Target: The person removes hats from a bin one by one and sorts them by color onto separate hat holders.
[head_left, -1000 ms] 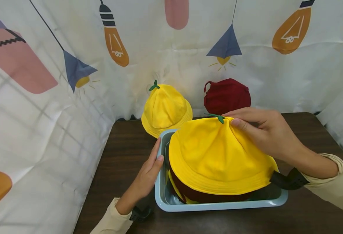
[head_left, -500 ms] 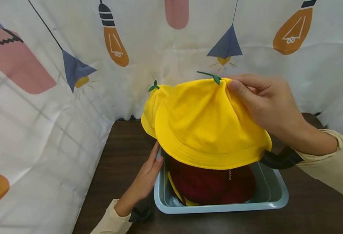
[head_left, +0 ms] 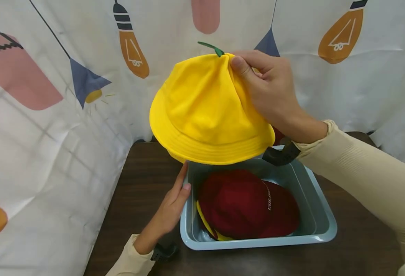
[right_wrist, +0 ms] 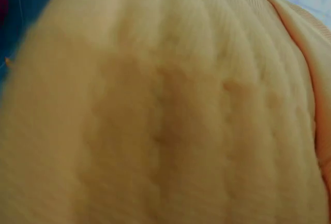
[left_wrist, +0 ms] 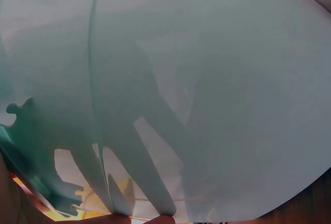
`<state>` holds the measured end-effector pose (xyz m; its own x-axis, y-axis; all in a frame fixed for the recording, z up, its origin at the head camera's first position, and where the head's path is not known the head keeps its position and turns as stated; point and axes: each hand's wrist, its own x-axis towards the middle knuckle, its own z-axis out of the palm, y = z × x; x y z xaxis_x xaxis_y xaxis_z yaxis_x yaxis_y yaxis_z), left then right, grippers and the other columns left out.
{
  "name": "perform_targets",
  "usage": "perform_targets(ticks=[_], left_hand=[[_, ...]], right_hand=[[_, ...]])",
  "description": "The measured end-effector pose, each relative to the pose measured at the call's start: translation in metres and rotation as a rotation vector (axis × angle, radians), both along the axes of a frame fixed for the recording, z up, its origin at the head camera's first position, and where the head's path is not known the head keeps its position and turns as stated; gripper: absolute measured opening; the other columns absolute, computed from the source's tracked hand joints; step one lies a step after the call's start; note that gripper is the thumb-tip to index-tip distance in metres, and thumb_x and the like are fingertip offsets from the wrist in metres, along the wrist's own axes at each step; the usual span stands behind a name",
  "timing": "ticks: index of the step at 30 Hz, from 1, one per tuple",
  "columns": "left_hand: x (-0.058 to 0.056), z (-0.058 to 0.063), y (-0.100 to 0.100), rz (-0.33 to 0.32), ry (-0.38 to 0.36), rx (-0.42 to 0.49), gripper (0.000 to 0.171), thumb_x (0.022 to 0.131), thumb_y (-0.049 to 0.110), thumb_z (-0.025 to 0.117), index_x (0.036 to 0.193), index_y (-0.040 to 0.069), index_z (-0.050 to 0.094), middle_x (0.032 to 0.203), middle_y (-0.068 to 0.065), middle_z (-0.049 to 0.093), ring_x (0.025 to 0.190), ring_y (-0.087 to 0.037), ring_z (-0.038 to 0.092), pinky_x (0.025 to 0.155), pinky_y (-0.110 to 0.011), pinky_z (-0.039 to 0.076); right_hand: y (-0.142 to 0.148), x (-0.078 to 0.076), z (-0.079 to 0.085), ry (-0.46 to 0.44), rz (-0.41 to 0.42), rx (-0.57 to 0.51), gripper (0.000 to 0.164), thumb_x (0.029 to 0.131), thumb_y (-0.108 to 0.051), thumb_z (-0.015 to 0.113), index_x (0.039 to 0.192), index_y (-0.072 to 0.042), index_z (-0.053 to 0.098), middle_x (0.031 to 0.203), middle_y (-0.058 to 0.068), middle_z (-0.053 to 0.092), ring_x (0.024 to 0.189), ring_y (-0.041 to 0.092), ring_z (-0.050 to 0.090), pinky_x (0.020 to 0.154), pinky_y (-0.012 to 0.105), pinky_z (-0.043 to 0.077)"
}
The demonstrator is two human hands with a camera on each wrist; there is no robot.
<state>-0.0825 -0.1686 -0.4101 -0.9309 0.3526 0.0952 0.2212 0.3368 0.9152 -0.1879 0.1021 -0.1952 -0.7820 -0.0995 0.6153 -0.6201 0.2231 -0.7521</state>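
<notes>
My right hand (head_left: 275, 90) pinches a yellow bucket hat (head_left: 209, 111) by its crown, close to the green sprout on top. The hat hangs above the far left part of a light blue plastic bin (head_left: 257, 243). Against the bin's left side rests my left hand (head_left: 169, 210), its fingers straight and the thumb near the rim. Fingertips (left_wrist: 163, 219) touch the bin's pale wall in the left wrist view. Inside the bin lies a dark red cap (head_left: 244, 207) with white lettering, a yellow edge showing beneath it. Blurred ribbed cloth (right_wrist: 170, 110) fills most of the right wrist view.
The bin stands on a dark wooden table (head_left: 147, 176). Behind it hangs a white curtain (head_left: 175, 23) printed with lamps and bulbs. The raised hat mostly hides another yellow hat and a dark red thing at the table's back.
My right hand has lifted the yellow bucket hat out of the bin and carried it up and to the left. This uncovers the red cap. My left hand stays at the bin's side.
</notes>
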Motion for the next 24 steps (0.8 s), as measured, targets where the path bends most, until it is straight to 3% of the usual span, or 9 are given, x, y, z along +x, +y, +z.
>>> perform_targets(ticks=[3, 6, 10, 15, 24], left_hand=[[0.0, 0.0, -0.001, -0.015, 0.02, 0.023, 0.06, 0.113, 0.027, 0.031, 0.166, 0.027, 0.001, 0.173, 0.005, 0.004, 0.159, -0.022, 0.013, 0.122, -0.013, 0.013], [0.0, -0.001, -0.002, -0.022, 0.019, 0.037, 0.06, 0.113, 0.027, 0.032, 0.166, 0.027, 0.002, 0.173, 0.008, 0.006, 0.159, -0.021, 0.014, 0.118, -0.009, 0.014], [0.001, 0.0, -0.001, -0.025, 0.005, 0.042, 0.061, 0.113, 0.028, 0.032, 0.166, 0.031, 0.002, 0.172, 0.011, 0.007, 0.158, -0.019, 0.016, 0.123, -0.024, 0.017], [0.002, 0.001, 0.0, -0.025, -0.006, 0.043, 0.061, 0.113, 0.029, 0.034, 0.165, 0.033, 0.003, 0.172, 0.011, 0.008, 0.158, -0.022, 0.018, 0.122, -0.048, 0.02], [0.004, 0.001, 0.001, -0.03, -0.029, 0.082, 0.062, 0.112, 0.028, 0.034, 0.165, 0.033, 0.003, 0.173, 0.008, 0.01, 0.155, -0.032, 0.025, 0.115, -0.061, 0.032]], right_hand=[[-0.013, -0.017, -0.002, 0.033, 0.017, -0.012, 0.025, 0.102, -0.019, 0.063, 0.121, -0.01, 0.076, 0.117, 0.006, 0.074, 0.087, 0.015, 0.071, 0.084, 0.024, 0.06], [-0.024, -0.031, -0.007, 0.05, 0.048, -0.026, 0.026, 0.102, -0.017, 0.062, 0.122, -0.008, 0.075, 0.124, 0.006, 0.072, 0.099, 0.015, 0.071, 0.09, 0.027, 0.059], [-0.037, -0.053, -0.019, 0.08, 0.072, -0.036, 0.026, 0.102, -0.014, 0.062, 0.121, -0.004, 0.075, 0.129, 0.008, 0.069, 0.114, 0.015, 0.065, 0.099, 0.027, 0.055], [-0.049, -0.076, -0.038, 0.1, 0.044, -0.007, 0.025, 0.101, -0.017, 0.064, 0.12, -0.005, 0.076, 0.13, 0.006, 0.069, 0.122, 0.013, 0.061, 0.106, 0.023, 0.05], [-0.07, -0.102, -0.068, 0.141, -0.063, 0.074, 0.028, 0.1, -0.026, 0.065, 0.116, -0.007, 0.078, 0.129, 0.004, 0.071, 0.123, 0.014, 0.06, 0.107, 0.016, 0.043]])
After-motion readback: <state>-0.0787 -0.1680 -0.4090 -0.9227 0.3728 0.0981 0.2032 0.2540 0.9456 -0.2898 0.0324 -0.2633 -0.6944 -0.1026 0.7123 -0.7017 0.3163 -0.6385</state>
